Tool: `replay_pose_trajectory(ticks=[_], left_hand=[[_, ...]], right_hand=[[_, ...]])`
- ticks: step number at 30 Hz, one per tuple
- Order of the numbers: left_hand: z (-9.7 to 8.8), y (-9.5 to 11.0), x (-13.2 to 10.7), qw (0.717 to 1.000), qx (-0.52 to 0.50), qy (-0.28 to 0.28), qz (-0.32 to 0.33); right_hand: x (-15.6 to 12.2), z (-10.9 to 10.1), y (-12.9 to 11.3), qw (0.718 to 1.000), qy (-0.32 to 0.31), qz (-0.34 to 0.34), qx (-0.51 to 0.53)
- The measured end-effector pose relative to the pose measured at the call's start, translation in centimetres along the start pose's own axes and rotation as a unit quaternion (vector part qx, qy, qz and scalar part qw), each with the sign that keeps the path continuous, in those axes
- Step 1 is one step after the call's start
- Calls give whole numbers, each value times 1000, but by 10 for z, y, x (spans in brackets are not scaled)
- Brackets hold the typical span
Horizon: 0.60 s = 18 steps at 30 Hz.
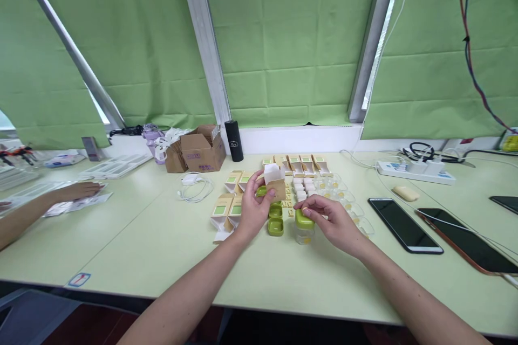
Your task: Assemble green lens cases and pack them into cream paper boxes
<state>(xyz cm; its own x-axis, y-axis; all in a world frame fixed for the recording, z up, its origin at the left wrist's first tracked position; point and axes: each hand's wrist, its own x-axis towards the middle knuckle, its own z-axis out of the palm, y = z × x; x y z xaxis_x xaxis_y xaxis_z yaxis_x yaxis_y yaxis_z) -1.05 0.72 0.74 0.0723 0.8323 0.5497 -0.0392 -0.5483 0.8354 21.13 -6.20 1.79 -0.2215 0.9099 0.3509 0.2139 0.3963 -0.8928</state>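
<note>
My left hand point(253, 213) is closed around a small open cardboard box point(275, 186), its white flap standing up. In my right hand point(334, 221) is a small clear jar point(304, 236) with a green lid point(304, 220); my fingers grip it at the lid. Green square lids point(275, 227) are lined up between my hands, partly hidden by the left one. Beyond them are small yellow pieces point(287, 197) and rows of whitish blocks point(299, 190). Several clear jars point(365, 226) spread behind my right hand. Open printed boxes point(222, 210) stand left of my left hand.
More small boxes point(295, 166) line the back. A brown carton point(203, 148), black bottle point(233, 141) and white cable point(195, 187) are further left. Phones point(406, 225) and a power strip point(415, 171) occupy the right. Another person's hand point(79, 190) rests on packets at far left.
</note>
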Motion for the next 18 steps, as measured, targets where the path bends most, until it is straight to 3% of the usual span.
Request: replay_pose_trajectory(ticks=[18], left_hand=[[-1,-1,2,963,-222,9,-150]], right_hand=[[2,-3,8,997,-55,17,-47]])
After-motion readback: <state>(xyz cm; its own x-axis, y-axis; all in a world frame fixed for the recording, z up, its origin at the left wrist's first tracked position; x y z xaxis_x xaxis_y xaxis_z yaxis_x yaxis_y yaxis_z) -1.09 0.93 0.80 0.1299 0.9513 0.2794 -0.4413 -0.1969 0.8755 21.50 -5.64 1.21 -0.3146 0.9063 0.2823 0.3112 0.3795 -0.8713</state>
